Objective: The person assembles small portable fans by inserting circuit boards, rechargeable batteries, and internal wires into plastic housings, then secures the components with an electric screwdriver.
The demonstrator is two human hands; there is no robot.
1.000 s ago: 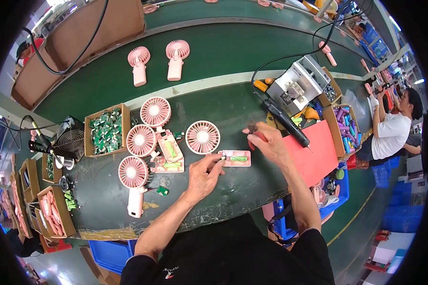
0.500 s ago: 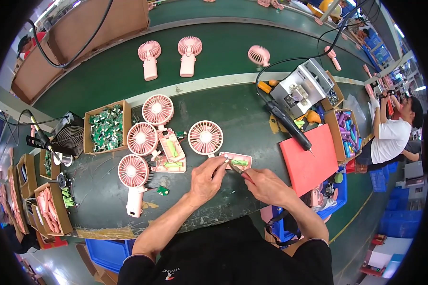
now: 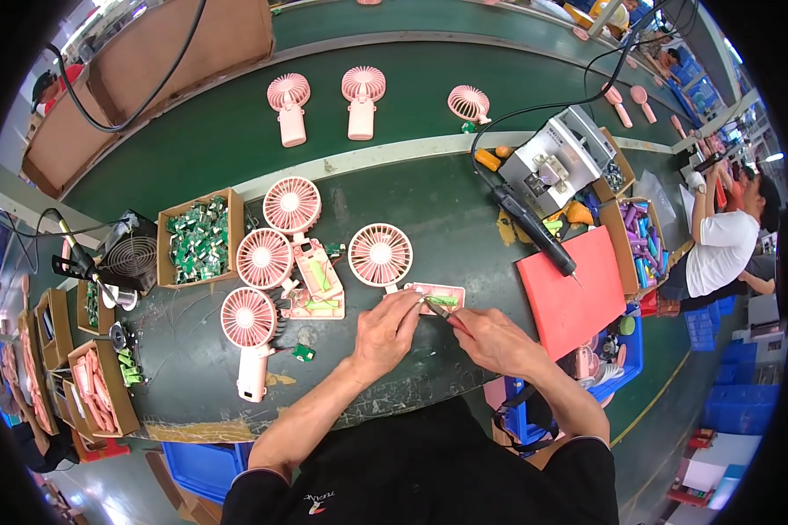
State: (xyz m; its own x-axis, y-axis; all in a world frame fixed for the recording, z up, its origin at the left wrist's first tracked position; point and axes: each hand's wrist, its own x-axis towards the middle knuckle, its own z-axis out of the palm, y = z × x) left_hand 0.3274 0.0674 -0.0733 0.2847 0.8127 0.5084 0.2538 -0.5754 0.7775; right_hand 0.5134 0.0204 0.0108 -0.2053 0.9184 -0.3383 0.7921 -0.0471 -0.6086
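Observation:
My left hand (image 3: 385, 335) is closed in a pinch at the near end of an open pink handle shell (image 3: 457, 292); what its fingertips pinch is too small to make out. My right hand (image 3: 499, 341) grips a red-handled hand tool (image 3: 457, 324), its narrow metal tip beside the left fingertips. A green part (image 3: 442, 301) lies inside the shell. Just beyond my left hand is the fan head (image 3: 380, 255) next to this shell. Farther left lie three more pink fans (image 3: 249, 318), some with opened handles, and a loose green circuit board (image 3: 304, 353).
A carton of circuit boards (image 3: 199, 241) stands left. To the right are a red pad (image 3: 578, 284), a black pen-shaped tool (image 3: 534, 229) and a carton of purple cells (image 3: 642, 245). Behind the bench a green belt (image 3: 403, 96) carries fans. A person (image 3: 718, 236) works at far right.
Two pink fans on the belt have shifted slightly right. The fan head near the cable appears turned, with a green piece now showing below it. Both hands stay at the shell, almost unmoved.

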